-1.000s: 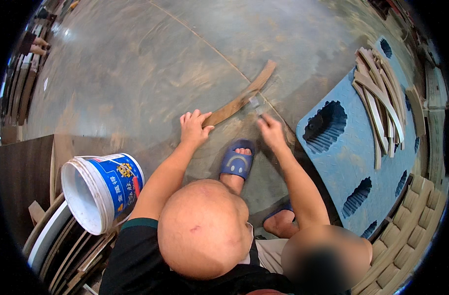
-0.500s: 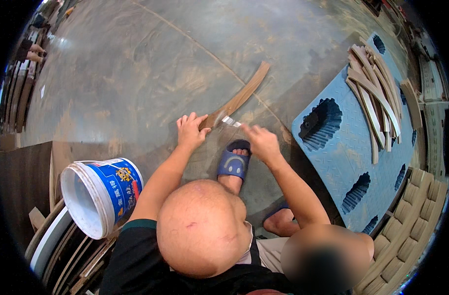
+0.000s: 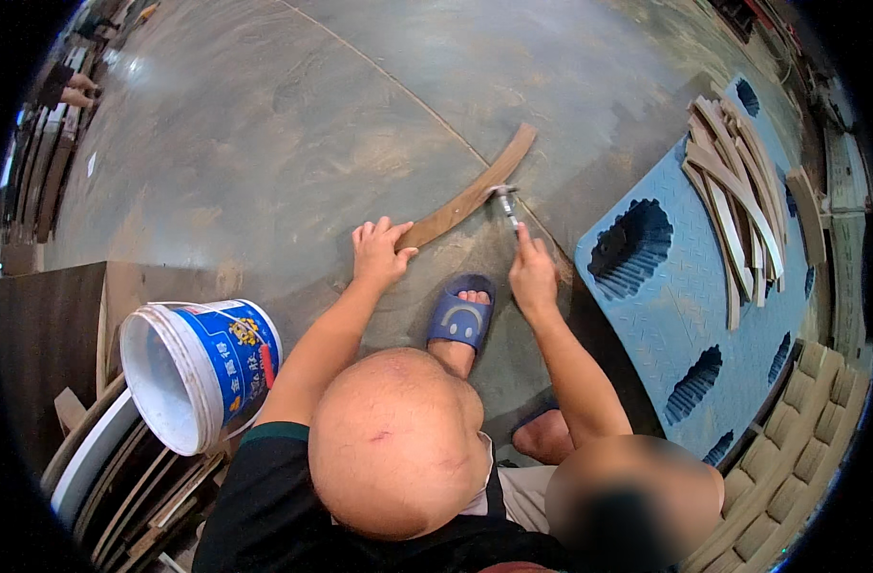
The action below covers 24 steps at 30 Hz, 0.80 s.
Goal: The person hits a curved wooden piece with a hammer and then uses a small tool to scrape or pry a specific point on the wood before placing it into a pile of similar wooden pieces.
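A curved brown wooden strip [image 3: 467, 202] lies on the grey floor in front of me, slanting from near left to far right. My left hand [image 3: 377, 256] grips its near end, thumb on one side and fingers on the other. In my right hand [image 3: 534, 275] is a small hammer [image 3: 508, 206], held by its handle. The hammer's metal head is at the strip's right edge, past its middle; whether they touch I cannot tell. My sandalled foot [image 3: 460, 315] stands between my two arms.
At the left, a white and blue bucket [image 3: 200, 374] lies tipped above stacked curved strips [image 3: 136, 487]. On the right, a pale blue board [image 3: 637, 329] with dark ridged hollows carries a pile of curved wood strips [image 3: 737, 191]. Another person's hands [image 3: 78, 91] show far left.
My right hand has carried the hammer forward and right, from near the strip's held end to beyond its middle. My left hand keeps its hold on the strip.
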### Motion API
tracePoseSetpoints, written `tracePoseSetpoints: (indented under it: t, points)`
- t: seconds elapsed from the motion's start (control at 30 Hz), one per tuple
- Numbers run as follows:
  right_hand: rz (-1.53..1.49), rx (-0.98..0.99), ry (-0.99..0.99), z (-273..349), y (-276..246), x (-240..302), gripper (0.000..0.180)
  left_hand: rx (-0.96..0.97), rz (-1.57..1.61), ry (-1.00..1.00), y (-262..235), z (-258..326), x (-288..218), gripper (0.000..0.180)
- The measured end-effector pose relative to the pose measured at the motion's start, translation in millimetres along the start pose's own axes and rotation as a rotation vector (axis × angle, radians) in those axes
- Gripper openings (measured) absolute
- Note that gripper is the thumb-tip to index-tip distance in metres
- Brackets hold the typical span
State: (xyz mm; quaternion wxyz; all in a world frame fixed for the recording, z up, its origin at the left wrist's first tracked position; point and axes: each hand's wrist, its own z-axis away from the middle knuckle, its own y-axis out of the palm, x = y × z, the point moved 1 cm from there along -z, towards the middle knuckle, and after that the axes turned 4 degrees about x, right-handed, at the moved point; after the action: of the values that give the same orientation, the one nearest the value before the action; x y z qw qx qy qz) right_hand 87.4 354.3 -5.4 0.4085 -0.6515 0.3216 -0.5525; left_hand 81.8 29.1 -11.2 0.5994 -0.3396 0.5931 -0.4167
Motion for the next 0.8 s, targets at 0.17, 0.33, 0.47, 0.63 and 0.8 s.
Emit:
tracePoseSetpoints:
  t: [0.17, 0.33, 0.47, 0.63, 0.8]
  points:
    - [0.012, 0.074, -0.295, 5.4, -20.5, 18.1, 0.062, 0.015, -0.019, -0.025, -2.8, 3.9, 3.0, 0.056]
    - [0.108, 0.136, -0.169, 6.4, -5.2, 13.0, 0.062, 0.01, -0.004, -0.017, -4.6, 3.8, -1.1, 0.055]
    - [0.009, -0.015, 0.045, 2.3, -11.7, 4.4, 0.061, -0.015, 0.0, -0.004, -0.7, 3.9, 1.2, 0.055]
    - [0.073, 0.229, -0.408, 5.5, -21.7, 25.3, 0.06, 0.008, -0.003, -0.029, -1.3, 3.4, 4.1, 0.054]
    - [-0.325, -0.171, 0.035, -23.5, 11.2, -28.8, 0.043, 0.013, 0.005, -0.017, -2.3, -2.0, -4.7, 0.053]
